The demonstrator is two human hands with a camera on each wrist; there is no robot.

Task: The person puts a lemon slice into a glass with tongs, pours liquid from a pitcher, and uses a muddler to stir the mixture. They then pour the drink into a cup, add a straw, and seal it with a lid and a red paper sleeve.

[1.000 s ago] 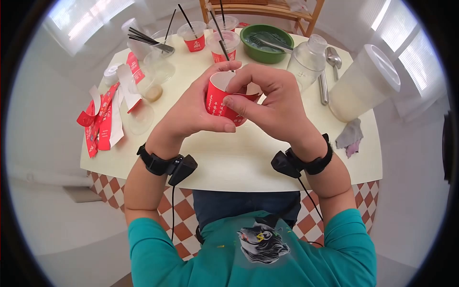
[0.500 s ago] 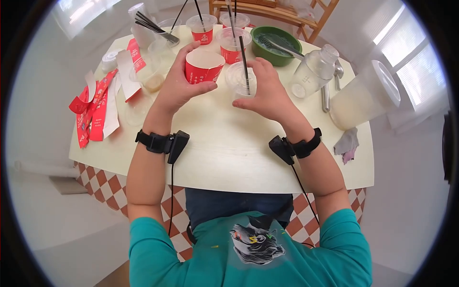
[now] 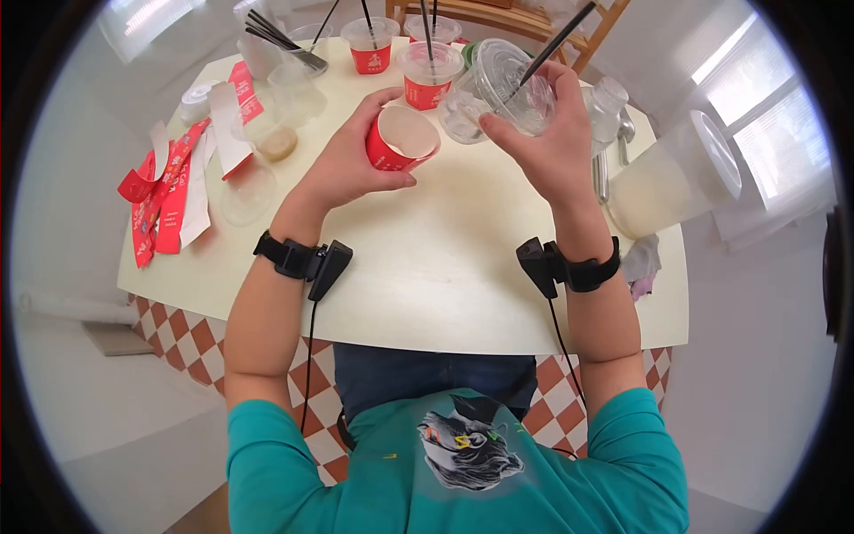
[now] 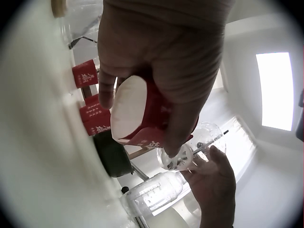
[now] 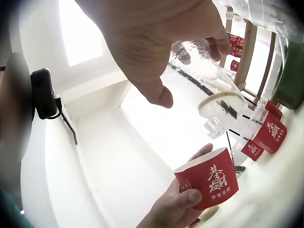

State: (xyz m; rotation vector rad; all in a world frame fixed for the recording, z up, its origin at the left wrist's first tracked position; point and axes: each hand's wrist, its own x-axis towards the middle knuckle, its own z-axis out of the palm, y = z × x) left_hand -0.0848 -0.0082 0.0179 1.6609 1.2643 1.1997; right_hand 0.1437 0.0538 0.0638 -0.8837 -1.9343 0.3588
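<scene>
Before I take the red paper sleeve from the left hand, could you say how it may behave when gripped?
The red paper sleeve looks thin-walled, so it is probably light. Its rim bends to a corner in the left hand, so it would likely flex or crease if squeezed.

Open room stretched over the near table point(image 3: 409, 285); the red sleeve point(image 3: 387, 149) and clear cup point(image 3: 500, 84) blocked the middle, straw-topped cups point(image 3: 427, 92) the back, paper strips point(image 3: 174, 209) the left and a tall pitcher point(image 3: 663, 182) the right.
</scene>
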